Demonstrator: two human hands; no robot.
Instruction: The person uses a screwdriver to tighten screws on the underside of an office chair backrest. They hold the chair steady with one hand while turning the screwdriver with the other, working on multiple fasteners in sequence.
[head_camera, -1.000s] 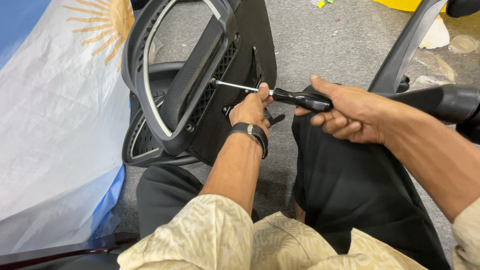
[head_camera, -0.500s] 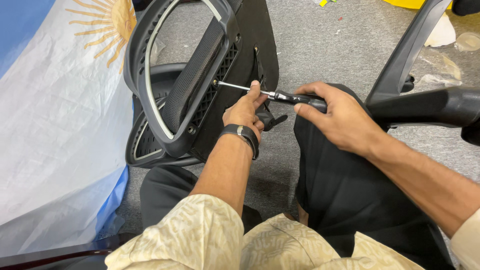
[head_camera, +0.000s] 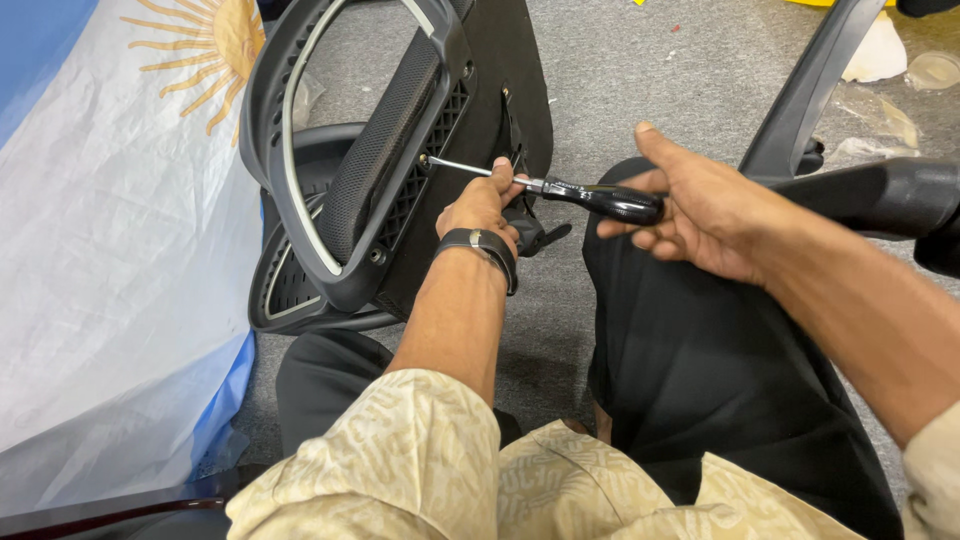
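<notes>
A black screwdriver (head_camera: 600, 198) with a metal shaft points left, its tip against a screw hole on the black office chair back (head_camera: 390, 170). My right hand (head_camera: 700, 205) grips the black handle. My left hand (head_camera: 485, 205), with a black wristband, pinches the shaft near the handle and steadies it against the chair back's mesh frame. The chair back stands tilted on the grey carpet in front of my knees.
A white and light blue flag with a yellow sun (head_camera: 110, 240) lies at the left. A black chair armrest (head_camera: 880, 195) reaches in from the right. Plastic wrapping (head_camera: 880, 60) lies on the grey carpet (head_camera: 640, 80) at the far right.
My right hand has turned on the screwdriver handle, thumb now raised on top. The view shifted slightly; the screwdriver tip stays at the same hole.
</notes>
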